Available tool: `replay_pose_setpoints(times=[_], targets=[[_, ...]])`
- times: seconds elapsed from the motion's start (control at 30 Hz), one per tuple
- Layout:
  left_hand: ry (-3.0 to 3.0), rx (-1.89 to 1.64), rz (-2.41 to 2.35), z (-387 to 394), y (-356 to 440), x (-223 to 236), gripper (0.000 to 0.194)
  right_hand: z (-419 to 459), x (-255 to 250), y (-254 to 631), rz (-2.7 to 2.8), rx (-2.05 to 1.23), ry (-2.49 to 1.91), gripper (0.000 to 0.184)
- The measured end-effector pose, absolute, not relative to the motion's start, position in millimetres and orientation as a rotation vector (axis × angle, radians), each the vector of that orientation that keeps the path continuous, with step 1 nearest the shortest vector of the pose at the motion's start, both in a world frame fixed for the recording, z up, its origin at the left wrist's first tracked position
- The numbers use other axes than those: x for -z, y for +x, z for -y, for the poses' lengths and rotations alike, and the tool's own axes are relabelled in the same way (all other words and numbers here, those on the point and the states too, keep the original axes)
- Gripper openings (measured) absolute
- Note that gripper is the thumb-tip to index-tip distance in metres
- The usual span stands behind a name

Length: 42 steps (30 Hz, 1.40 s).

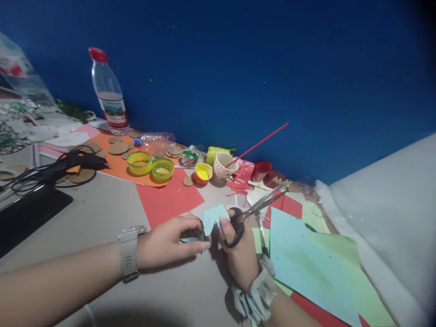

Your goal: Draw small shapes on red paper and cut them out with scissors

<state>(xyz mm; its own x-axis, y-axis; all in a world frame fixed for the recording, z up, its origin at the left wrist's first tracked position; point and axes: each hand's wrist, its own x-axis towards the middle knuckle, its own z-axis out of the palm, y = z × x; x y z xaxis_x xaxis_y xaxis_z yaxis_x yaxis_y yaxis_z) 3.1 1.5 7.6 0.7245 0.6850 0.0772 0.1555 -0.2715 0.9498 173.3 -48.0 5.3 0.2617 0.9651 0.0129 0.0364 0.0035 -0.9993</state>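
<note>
My left hand (173, 243), with a grey watch on its wrist, is closed with a bit of light blue paper showing between its curled fingers. Beside it, my right hand (238, 254) has its fingers through the black handles of a pair of scissors (255, 210), whose slightly parted blades point away to the upper right. A small cut piece of light blue paper (214, 217) is pinched between my right thumb and finger, touching or very near the left fingertips. A grey scrunchie (255, 290) circles the right wrist.
Light blue sheet (306, 263), green paper and a pen (262, 231) lie at right. Behind stand yellow-green rings (139, 163), paint cups (203, 173), a patterned cup (224, 168) with a red stick, and a water bottle (111, 100). A glue gun (81, 159) and phone (34, 218) lie left.
</note>
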Motion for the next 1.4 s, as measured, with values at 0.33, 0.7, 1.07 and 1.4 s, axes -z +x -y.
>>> replay_pose_setpoints(times=[0.33,0.7,1.07,1.4], targets=[[1.725,-0.583,-0.681,1.1,2.1,-8.6,0.011,47.8,-0.3,171.8,0.986,-1.004,-1.371,0.030],[1.635,-0.570,-0.704,0.9,2.4,-2.4,0.026,48.4,-2.5,173.2,1.074,-0.966,-1.406,0.026],[1.560,-0.636,-0.769,0.5,4.4,-6.0,0.023,47.6,6.0,176.3,1.084,-0.991,-1.408,0.027],[1.500,-0.740,-0.805,-0.1,4.7,-4.3,0.024,50.2,13.3,176.3,1.012,-1.250,-1.269,0.045]])
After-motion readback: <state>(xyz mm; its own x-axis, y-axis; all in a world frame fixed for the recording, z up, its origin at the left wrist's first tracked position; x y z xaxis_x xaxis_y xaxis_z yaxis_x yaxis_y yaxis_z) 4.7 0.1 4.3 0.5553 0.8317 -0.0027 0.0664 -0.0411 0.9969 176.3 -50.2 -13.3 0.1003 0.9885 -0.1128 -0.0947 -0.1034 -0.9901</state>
